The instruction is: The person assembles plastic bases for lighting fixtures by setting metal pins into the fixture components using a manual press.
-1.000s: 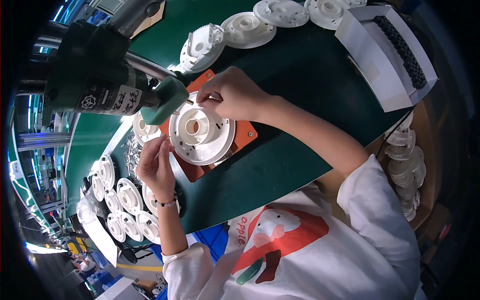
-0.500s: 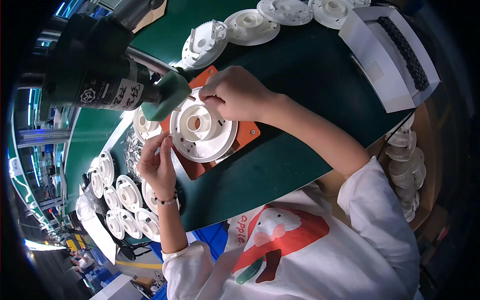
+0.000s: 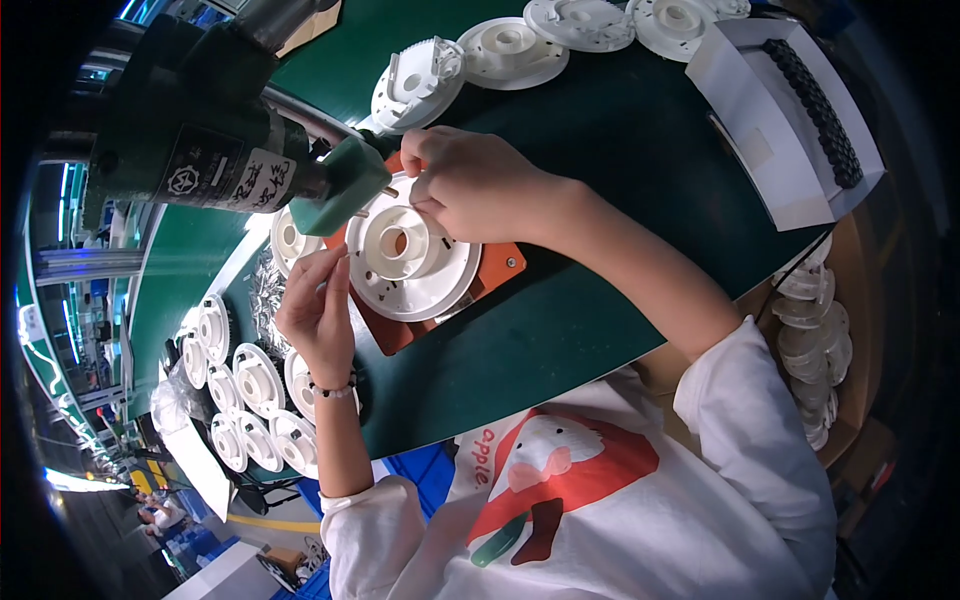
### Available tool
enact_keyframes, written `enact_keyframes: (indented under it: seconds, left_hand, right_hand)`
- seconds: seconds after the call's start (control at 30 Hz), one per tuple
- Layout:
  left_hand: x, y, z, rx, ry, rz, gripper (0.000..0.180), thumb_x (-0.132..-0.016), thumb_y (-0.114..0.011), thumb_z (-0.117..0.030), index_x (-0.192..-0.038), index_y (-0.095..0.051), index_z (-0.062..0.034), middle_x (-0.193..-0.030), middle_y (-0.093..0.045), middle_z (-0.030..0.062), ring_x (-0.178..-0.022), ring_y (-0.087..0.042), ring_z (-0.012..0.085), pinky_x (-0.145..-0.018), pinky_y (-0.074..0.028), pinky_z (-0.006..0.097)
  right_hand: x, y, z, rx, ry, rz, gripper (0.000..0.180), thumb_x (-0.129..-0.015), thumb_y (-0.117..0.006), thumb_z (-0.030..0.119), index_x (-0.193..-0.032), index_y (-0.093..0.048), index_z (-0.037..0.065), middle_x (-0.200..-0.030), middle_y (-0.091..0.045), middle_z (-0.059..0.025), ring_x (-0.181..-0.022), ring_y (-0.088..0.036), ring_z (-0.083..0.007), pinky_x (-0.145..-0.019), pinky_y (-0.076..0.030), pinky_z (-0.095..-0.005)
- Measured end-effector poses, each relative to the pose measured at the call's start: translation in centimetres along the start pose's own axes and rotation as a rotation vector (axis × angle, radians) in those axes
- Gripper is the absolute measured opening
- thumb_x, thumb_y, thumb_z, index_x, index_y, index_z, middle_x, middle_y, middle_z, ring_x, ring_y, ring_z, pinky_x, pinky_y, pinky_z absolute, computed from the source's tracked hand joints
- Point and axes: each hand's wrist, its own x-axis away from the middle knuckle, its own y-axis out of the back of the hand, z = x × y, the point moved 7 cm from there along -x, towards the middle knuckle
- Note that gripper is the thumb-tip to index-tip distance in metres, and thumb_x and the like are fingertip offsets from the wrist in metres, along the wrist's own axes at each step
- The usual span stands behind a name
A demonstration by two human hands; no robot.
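Hold the disc (image 3: 412,264) level on the orange plate (image 3: 498,268); left hand's (image 3: 317,315) grip is together (contents, if any, unclear), right hand's (image 3: 478,186), at the rim, I cannot tell.

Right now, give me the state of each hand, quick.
Left hand: pinched closed by the white disc; whether it grips something small cannot be told.
Right hand: curled closed over the disc's upper right; anything held is hidden.

Your white disc (image 3: 418,268) was brightly lit, the green tabletop (image 3: 610,140) lay dimmer with soft shadows, and fisheye distortion bent the darkened edges.
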Motion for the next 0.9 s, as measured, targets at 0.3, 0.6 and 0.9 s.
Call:
enact_keyframes:
  seconds: [0.3, 0.6, 0.9]
  left_hand:
    - [-1.9, -2.0, -2.7, -0.243, -0.15, 0.048, 0.012, -0.07, -0.068, 0.002, -0.08, -0.066, -0.0047, -0.074, -0.064, 0.0027, -0.053, -0.047, 0.0048, -0.042, -0.032, 0.019]
    - [-3.1, -2.8, -2.0, -0.472, -0.145, 0.146, 0.012, -0.065, -0.07, -0.002, -0.075, -0.068, -0.0073, -0.064, -0.061, 0.0028, -0.046, -0.044, 0.0125, -0.046, -0.037, 0.023]
    - [-3.5, -3.5, -2.9, -0.477, -0.174, 0.196, 0.014, -0.068, -0.067, 0.001, -0.079, -0.067, -0.0069, -0.075, -0.065, 0.0066, -0.063, -0.062, 0.0185, -0.056, -0.045, 0.025]
  right_hand:
    - [2.6, -0.4, -0.2, -0.104, 0.179, -0.269, 0.016, -0.079, -0.06, 0.012, -0.094, -0.062, 0.004, -0.12, -0.044, -0.0094, -0.102, -0.049, -0.0257, -0.087, -0.041, -0.0373]
    - [3.2, -0.6, -0.4, -0.188, 0.158, -0.287, 0.015, -0.076, -0.061, 0.01, -0.09, -0.063, 0.006, -0.116, -0.047, -0.0102, -0.101, -0.05, -0.0273, -0.084, -0.041, -0.0378]
    - [3.1, -0.8, -0.8, -0.205, 0.132, -0.336, 0.012, -0.078, -0.058, 0.015, -0.078, -0.065, 0.006, -0.115, -0.047, -0.0108, -0.105, -0.048, -0.0252, -0.079, -0.04, -0.0396]
